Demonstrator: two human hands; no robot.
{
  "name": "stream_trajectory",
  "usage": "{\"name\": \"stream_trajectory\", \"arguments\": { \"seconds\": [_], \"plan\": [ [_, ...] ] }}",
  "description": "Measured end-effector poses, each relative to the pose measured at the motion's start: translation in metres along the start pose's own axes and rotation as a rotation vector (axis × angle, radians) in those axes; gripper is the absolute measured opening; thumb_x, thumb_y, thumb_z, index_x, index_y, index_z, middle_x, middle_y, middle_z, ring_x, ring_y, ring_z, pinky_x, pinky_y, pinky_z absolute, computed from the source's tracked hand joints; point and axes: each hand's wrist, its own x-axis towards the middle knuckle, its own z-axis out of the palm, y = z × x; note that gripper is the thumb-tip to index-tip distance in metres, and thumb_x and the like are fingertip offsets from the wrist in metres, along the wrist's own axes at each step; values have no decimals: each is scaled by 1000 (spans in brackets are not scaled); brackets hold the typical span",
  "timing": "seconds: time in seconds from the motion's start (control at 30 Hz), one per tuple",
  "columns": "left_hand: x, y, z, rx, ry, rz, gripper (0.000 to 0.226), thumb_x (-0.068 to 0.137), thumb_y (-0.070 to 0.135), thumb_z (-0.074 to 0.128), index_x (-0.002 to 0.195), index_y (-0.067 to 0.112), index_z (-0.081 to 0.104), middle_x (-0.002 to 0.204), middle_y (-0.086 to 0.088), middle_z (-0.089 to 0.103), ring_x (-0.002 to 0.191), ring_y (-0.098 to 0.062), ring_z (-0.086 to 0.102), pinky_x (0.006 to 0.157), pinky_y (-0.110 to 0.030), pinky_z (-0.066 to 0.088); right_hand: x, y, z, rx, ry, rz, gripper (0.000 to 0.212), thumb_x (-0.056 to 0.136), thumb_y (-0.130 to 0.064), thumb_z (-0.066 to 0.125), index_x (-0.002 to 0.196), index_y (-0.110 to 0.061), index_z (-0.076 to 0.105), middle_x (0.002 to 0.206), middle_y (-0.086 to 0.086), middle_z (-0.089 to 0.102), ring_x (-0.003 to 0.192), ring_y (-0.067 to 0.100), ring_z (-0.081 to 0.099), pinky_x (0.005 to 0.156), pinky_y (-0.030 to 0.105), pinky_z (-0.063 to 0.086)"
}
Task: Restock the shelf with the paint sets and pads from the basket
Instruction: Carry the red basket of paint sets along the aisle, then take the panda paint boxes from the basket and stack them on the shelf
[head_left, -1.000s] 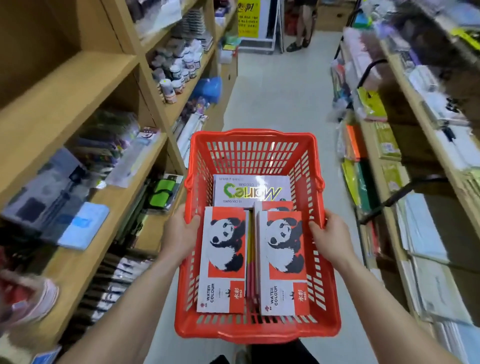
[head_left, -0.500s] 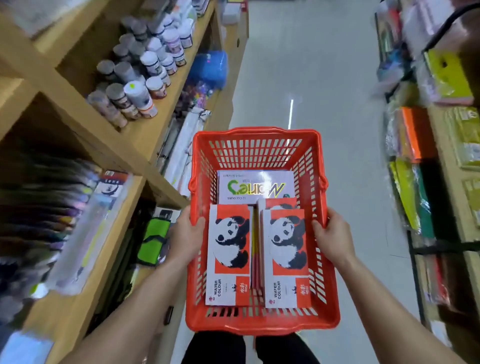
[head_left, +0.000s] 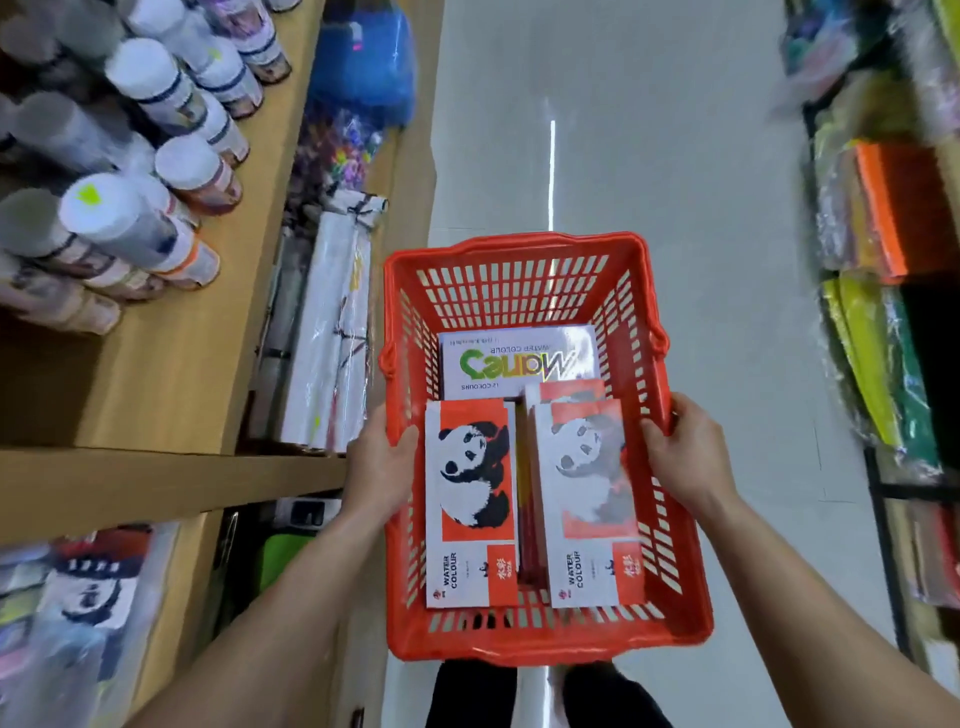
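Both hands were on the red basket (head_left: 524, 631), carried out in front of me over the aisle floor (head_left: 649, 156). Left hand (head_left: 376, 467) had its grip closed over the left rim, thumb lying inside against the basket wall. Right hand (head_left: 685, 457) had its grip wrapped round the right rim, fingers curled over the edge. Neither hand touched the stock.

Inside the basket: left panda pad (head_left: 470, 504) lay flat at the near end, marked WATER COLOUR. Right panda pad (head_left: 589, 499) sat just beside it on top of a small stack, blurred. Red-edged items stood in the gap between them; I couldn't tell what. A white paint set (head_left: 519, 361) lay flat at the far end, partly under the pads, printed 12 COLOURS.

The wooden shelf (head_left: 171, 364) was on my left with capped bottles (head_left: 135, 228) on it. More panda packs (head_left: 88, 587) sat one level down, blurred.
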Motion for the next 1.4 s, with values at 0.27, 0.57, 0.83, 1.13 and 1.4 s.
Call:
{"name": "stream_trajectory", "arguments": {
  "seconds": [0.27, 0.57, 0.83, 1.13, 1.4],
  "plan": [
    [10, -7, -3, -58, -49, -68, 28, 98, 23, 60, 126, 21, 59, 108, 10, 72, 96, -8, 70, 87, -37, 58, 0, -12, -4, 17, -27, 140, 30, 92, -14, 64, 122, -11, 66, 114, 13, 76, 105, 36, 71, 85, 41, 54],
    [-25, -12, -11, -171, 12, -58, 52, 92, 12, 69, 130, 45, 54, 109, 28, 64, 92, 17, 63, 76, -4, 49, -1, -107, 54, -205, -273, -446, 42, 90, -33, 71, 128, -14, 66, 124, 5, 69, 117, 25, 62, 100, 41, 49],
    [-23, -36, -8, -230, -36, -88, 52, 95, 34, 60, 116, 79, 45, 111, -1, 73, 91, -11, 74, 77, -36, 63, 39, -128, 133, -711, -649, -476, 61, 86, -69, 56, 126, -23, 65, 124, 3, 65, 118, 28, 64, 92, 41, 51],
    [-33, -27, -9, -192, -33, -83, 45, 103, 23, 53, 132, 55, 40, 95, 18, 71, 75, 11, 68, 54, -7, 47, 24, -118, 123, -557, -658, -542, 63, 74, -57, 77, 120, -17, 60, 111, 3, 59, 105, 27, 59, 87, 35, 45],
    [-42, -40, -10, -207, -36, -109, 41, 91, 59, 55, 131, 63, 46, 129, 9, 64, 111, -15, 68, 88, -47, 60, 16, -122, 93, -269, -710, -453, 54, 69, -45, 90, 113, -28, 64, 111, -3, 53, 90, 12, 59, 79, 28, 44]
  ]
}}
